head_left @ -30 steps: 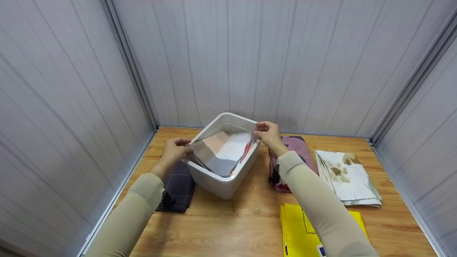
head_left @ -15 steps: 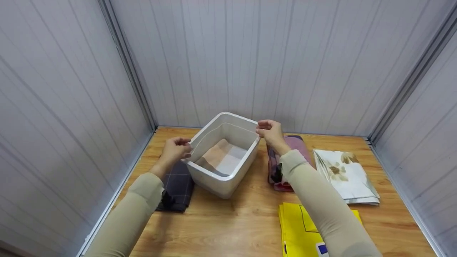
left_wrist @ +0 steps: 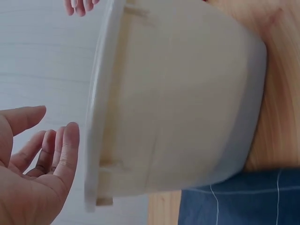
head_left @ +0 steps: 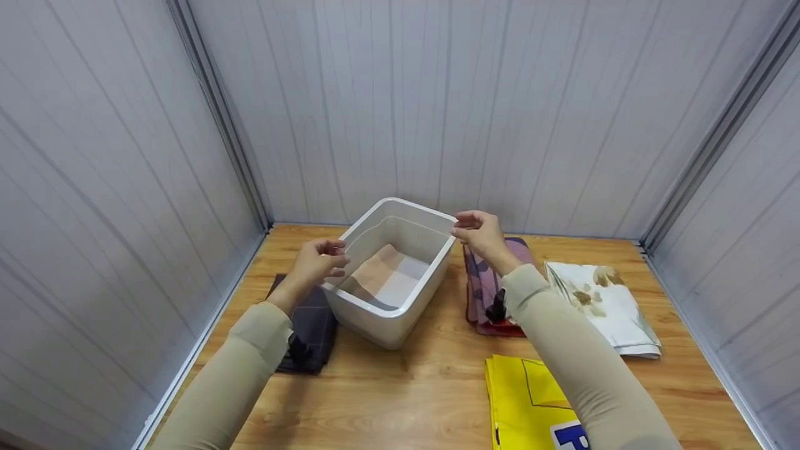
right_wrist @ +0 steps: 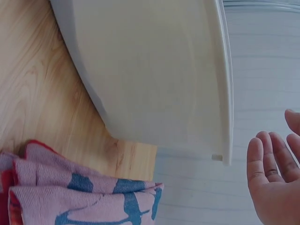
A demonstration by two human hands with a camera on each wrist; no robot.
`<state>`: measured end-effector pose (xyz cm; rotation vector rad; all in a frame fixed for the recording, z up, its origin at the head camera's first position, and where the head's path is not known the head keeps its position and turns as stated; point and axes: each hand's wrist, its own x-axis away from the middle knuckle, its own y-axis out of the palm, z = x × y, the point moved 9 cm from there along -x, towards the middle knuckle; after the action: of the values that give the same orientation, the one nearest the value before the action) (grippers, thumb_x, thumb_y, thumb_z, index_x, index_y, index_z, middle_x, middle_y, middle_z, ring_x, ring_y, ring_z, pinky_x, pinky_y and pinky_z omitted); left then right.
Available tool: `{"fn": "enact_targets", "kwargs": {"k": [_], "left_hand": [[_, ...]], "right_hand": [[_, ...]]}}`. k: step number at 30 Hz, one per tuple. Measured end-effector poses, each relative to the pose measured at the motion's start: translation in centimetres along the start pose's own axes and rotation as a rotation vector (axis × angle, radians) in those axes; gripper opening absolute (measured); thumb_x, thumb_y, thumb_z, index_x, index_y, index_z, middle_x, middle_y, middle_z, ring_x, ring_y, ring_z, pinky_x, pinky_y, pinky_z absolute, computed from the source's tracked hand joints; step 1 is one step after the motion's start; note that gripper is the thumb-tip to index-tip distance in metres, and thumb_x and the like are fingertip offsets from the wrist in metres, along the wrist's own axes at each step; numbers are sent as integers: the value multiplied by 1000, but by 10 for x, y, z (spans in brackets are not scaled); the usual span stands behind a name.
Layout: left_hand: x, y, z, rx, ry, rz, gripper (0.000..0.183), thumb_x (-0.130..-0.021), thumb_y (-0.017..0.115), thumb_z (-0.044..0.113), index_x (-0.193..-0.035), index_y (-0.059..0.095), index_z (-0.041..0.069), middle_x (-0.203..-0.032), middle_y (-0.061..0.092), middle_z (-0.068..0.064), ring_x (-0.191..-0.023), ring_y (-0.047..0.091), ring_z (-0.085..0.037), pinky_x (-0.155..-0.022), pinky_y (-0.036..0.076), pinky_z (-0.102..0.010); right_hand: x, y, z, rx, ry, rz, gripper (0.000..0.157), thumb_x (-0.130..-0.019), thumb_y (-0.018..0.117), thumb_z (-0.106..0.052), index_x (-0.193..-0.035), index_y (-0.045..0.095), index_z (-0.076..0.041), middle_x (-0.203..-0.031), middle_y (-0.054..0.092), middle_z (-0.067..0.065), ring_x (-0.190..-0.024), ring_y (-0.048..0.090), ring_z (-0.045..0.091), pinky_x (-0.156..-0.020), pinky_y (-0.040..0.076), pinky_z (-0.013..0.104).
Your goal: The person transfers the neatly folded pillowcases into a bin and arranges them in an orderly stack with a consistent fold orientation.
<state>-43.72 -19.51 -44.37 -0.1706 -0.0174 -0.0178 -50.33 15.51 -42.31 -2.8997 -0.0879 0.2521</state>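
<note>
A white plastic bin [head_left: 369, 325] stands turned at an angle on the wooden surface. Inside, at its bottom, lies a folded cloth [head_left: 390, 278] with peach, white and grey blocks. My left hand [head_left: 320, 265] hovers at the bin's left rim, fingers loosely bent and holding nothing. Over the opposite rim, my right hand [head_left: 482, 234] is likewise empty, its fingertips right by the edge. Both wrist views show a gap between the fingers [left_wrist: 70, 145] and the bin wall [right_wrist: 150, 70].
A dark checked folded cloth [head_left: 315, 325] lies left of the bin, partly under my left arm. To the right are a purple patterned folded cloth [head_left: 481, 294], a white floral one [head_left: 600, 306] and a yellow one [head_left: 519, 400]. Pale panel walls [head_left: 412, 106] enclose the surface.
The peach, white and grey cloth, which reached up near the rim between my hands, has dropped to the bin's bottom. Both hands have shifted slightly to the right, empty.
</note>
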Motion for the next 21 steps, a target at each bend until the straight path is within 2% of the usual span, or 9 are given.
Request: {"fn": "enact_targets", "kwargs": {"k": [8, 14, 21], "left_hand": [[6, 26, 14, -51, 32, -77, 43, -98, 72, 2, -139, 62, -9, -109, 62, -8, -93, 67, -13, -84, 66, -31], [8, 45, 23, -35, 47, -118, 45, -97, 75, 1, -139, 62, -9, -111, 65, -9, -94, 68, -13, -82, 66, -28], [14, 65, 33, 1, 83, -148, 45, -95, 75, -4, -138, 63, -10, -110, 68, -12, -93, 68, -12, -77, 65, -26]], "right_hand": [[10, -12, -3, 34, -10, -54, 43, -97, 75, 2, -138, 63, 12, -130, 70, 33, -93, 68, 9, -76, 60, 19], [17, -24, -3, 88, 3, -68, 43, -97, 78, -2, -138, 66, 7, -130, 71, 28, -96, 69, 12, -78, 60, 20], [25, -34, -7, 142, -27, -88, 42, -98, 76, -2, -138, 66, 7, -129, 71, 29, -98, 70, 13, -81, 61, 20]]}}
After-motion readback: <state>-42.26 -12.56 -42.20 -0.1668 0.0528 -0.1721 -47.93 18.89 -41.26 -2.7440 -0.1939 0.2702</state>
